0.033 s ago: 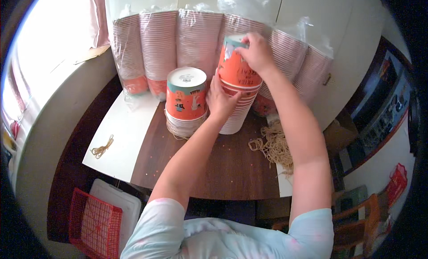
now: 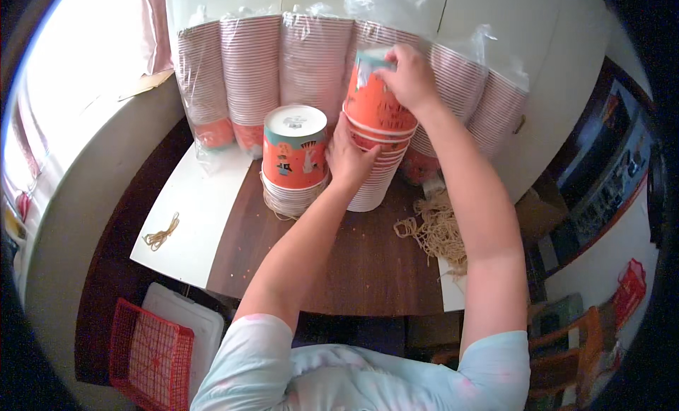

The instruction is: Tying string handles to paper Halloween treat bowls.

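My right hand [image 2: 411,79] pinches the base edge of an upside-down orange paper bucket [image 2: 375,96] with a teal band and printed figures. It tops a stack of nested paper buckets [image 2: 373,181], their white rims pointing down, and a small gap shows under its rim. Against the left side of that stack rests my left hand [image 2: 349,156], thumb on the rims near the top and fingers partly hidden. Left of it stands a shorter stack of the same buckets [image 2: 293,160], with twine [image 2: 283,212] around its lower rims.
Tall plastic-wrapped bucket stacks [image 2: 315,65] line the back of the brown and white table [image 2: 353,284]. A heap of twine [image 2: 435,227] lies at the right, and a small twine bundle [image 2: 163,232] at the left. Below the left edge is a red basket [image 2: 152,354].
The top orange bucket has risen slightly with my right hand, and the gap below its rim is wider. My left hand has barely moved.
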A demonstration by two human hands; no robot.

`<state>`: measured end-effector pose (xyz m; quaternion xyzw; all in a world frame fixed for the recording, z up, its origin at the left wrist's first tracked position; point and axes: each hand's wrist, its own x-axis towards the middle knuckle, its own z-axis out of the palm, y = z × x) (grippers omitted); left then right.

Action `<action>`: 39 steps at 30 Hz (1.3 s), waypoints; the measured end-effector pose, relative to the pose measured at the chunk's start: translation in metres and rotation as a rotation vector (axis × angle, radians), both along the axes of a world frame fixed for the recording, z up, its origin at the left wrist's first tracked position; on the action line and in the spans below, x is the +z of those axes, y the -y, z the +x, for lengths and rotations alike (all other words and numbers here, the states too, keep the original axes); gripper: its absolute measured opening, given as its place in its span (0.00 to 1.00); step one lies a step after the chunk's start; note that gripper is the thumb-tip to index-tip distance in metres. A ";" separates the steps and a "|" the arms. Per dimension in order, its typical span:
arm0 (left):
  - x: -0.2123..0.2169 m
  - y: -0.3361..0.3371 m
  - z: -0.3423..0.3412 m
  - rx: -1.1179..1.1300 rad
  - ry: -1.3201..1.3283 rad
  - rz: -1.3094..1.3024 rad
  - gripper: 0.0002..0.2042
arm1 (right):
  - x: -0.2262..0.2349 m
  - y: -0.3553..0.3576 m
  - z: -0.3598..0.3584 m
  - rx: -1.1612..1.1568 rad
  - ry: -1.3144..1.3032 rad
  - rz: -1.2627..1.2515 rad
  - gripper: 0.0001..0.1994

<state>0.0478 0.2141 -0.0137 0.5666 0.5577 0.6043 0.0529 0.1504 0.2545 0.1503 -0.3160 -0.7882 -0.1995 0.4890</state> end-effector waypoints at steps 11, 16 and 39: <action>0.036 0.019 0.004 -0.055 0.008 0.266 0.58 | 0.065 0.014 0.020 0.035 0.026 -0.150 0.14; 0.047 -0.005 0.011 -0.005 -0.140 0.112 0.57 | 0.102 0.023 0.033 -0.091 -0.086 0.311 0.19; -0.043 0.187 -0.101 -0.483 0.213 -0.566 0.22 | -0.235 0.151 0.156 -0.259 0.045 -0.882 0.05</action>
